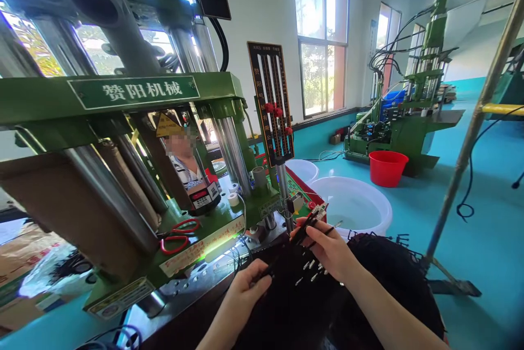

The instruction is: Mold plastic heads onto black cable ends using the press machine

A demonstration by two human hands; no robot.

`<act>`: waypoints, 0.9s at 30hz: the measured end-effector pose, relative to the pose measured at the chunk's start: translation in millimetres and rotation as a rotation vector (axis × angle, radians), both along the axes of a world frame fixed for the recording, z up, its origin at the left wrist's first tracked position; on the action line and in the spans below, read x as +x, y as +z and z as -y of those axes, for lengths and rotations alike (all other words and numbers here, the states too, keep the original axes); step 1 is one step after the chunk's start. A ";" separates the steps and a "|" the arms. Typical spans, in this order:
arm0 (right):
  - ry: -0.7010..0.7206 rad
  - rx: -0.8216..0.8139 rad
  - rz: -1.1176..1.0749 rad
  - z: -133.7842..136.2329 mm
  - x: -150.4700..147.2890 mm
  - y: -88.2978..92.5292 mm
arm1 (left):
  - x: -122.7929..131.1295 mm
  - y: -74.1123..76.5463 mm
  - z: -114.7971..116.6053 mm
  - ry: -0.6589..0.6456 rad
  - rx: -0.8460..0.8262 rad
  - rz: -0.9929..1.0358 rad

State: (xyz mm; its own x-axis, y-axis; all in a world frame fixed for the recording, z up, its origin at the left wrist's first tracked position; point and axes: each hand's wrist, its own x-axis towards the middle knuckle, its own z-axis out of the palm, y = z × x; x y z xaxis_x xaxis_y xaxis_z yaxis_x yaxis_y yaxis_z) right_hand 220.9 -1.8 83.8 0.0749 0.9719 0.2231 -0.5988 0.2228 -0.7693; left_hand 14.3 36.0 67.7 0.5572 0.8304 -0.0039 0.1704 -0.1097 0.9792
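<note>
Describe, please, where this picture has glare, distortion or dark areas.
In the head view, daylight washes out the large window; in the head view, the metal pole leans, perhaps from lens or camera tilt; in the head view, the black work surface below the left hand and right hand swallows detail.

Forward and down looked the head camera, from just behind and above the left hand (250, 283) and right hand (327, 246), both close in! The press (36, 103) loomed near on the left, and the floor (487, 191) stretched far off to the right!
</note>
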 end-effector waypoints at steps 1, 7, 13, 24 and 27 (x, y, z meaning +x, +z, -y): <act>0.000 -0.005 0.011 -0.5 1.3 -2.0 | -3.0 4.6 -2.1 0.013 0.003 0.024; 0.077 0.002 0.079 -4.1 3.9 -6.7 | -12.6 15.4 -4.5 0.054 -0.154 0.131; 0.052 -0.027 0.025 -11.3 -5.5 0.6 | -2.2 7.3 -0.6 0.057 -0.255 0.050; 0.016 -0.010 -0.020 -13.7 -0.2 -4.3 | 0.3 -6.0 -4.8 -0.040 -0.248 0.034; 0.022 -0.002 -0.136 -13.6 -3.3 1.1 | 4.6 -7.7 -4.2 -0.029 -0.208 -0.020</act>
